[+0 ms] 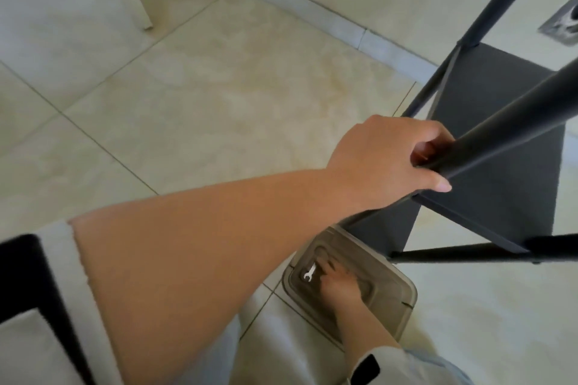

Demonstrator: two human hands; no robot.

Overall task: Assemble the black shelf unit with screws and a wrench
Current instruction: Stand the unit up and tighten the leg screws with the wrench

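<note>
Shelf unit [488,147], standing on the floor right of centre, steadied by my left hand [391,159], fingers curled round a post. Lower down, my right hand [339,283] rests on a bin lid [391,287], fingers loosely spread, just beside the wrench [309,272]. Step: fetching the tool. Next: pinch it up cleanly.

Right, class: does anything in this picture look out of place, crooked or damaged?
The black shelf unit leans tilted, steadied by the left hand on a pole. The small wrench lies on a brown bin lid beside the right hand. No damage or spill shows.
</note>
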